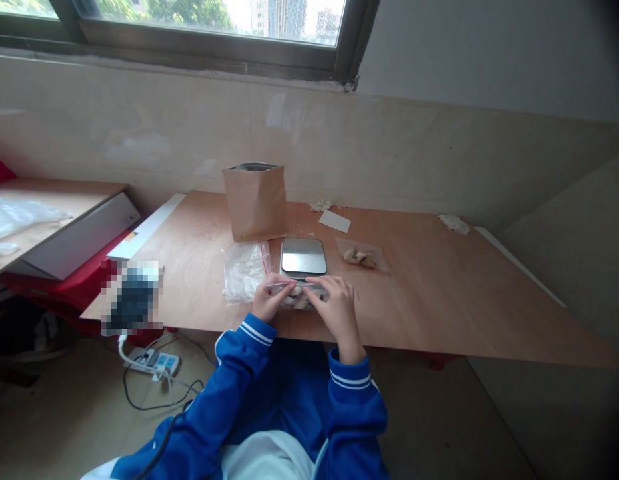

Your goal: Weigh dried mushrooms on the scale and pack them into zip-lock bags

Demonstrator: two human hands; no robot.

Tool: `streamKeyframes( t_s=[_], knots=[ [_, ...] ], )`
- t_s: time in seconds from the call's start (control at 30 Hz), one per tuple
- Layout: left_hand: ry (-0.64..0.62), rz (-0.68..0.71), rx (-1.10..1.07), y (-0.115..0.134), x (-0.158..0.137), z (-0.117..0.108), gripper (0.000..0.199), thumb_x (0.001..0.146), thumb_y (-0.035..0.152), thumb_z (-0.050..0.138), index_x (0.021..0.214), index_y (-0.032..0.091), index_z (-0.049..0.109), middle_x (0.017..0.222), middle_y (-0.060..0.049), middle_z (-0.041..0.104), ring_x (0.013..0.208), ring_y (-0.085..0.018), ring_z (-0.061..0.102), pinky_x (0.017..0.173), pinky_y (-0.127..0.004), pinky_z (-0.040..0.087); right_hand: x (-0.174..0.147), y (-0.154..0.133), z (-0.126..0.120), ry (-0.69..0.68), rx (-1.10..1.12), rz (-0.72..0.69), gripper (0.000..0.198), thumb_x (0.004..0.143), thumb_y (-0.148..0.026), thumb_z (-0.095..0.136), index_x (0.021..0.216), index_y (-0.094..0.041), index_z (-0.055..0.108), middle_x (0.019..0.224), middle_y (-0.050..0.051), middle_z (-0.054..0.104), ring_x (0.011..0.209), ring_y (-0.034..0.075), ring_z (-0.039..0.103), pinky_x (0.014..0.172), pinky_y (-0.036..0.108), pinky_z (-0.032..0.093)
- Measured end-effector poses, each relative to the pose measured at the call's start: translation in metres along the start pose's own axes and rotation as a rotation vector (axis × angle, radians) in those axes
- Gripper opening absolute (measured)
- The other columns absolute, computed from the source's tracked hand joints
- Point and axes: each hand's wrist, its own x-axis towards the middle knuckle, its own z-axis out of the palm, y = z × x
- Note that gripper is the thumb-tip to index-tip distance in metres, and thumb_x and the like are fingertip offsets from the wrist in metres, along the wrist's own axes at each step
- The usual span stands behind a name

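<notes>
By the near edge of the table [419,307], my left grip [268,301] and right grip [338,308] pinch a clear bag [298,304], partly hiding its contents [296,292].

held bag [298,302]: clear | scale [304,257]: silver | paper bag [256,205]: brown | sleeves [350,393]: blue, white-striped

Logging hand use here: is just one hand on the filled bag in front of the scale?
No: the left hand and the right hand both pinch the filled bag near its top edge.
</notes>
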Motion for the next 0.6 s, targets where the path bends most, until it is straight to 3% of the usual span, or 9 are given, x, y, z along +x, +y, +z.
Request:
streamKeyframes(
  t_s=[0.17,0.3,0.43,0.6],
  knots=[
    [-0.009,0.088,0.073,0.013,-0.004,0.001,0.019,0.078,0.038,0.073,0.078,0.02,0.072,0.077,-0.006,0.068,0.076,-0.019,0.064,0.075,-0.033,0.052,-0.001,-0.018,0.003,0.016,-0.233,-0.116,0.014,0.09,-0.032,0.064,0.081,-0.027,0.073,0.081,0.003,0.073,0.096,0.026,0.058,0.097,0.046,0.028],
    [-0.057,0.081,0.085,0.019,-0.006,0.001,0.022,0.081,0.042,0.07,0.081,0.02,0.07,0.078,-0.006,0.068,0.077,-0.019,0.065,0.075,-0.031,0.051,-0.001,-0.018,0.003,-0.029,-0.205,-0.156,0.017,0.092,-0.021,0.06,0.079,-0.025,0.071,0.075,0.0,0.072,0.082,0.02,0.061,0.088,0.037,0.033],
    [-0.095,0.083,0.079,0.02,-0.007,-0.002,0.028,0.086,0.047,0.062,0.085,0.02,0.069,0.081,-0.007,0.069,0.078,-0.02,0.065,0.073,-0.03,0.05,-0.002,-0.011,-0.002,0.053,-0.145,-0.169,0.026,0.092,-0.012,0.055,0.074,-0.024,0.07,0.069,-0.002,0.071,0.067,0.015,0.06,0.085,0.034,0.035],
    [-0.004,0.032,-0.014,0.017,-0.011,-0.003,0.031,0.085,0.051,0.063,0.083,0.021,0.065,0.081,-0.005,0.071,0.077,-0.02,0.066,0.075,-0.031,0.051,-0.003,-0.007,-0.006,0.05,-0.144,-0.154,0.025,0.094,-0.02,0.054,0.075,-0.024,0.07,0.071,-0.001,0.071,0.069,0.016,0.061,0.082,0.033,0.036]
  ],
)
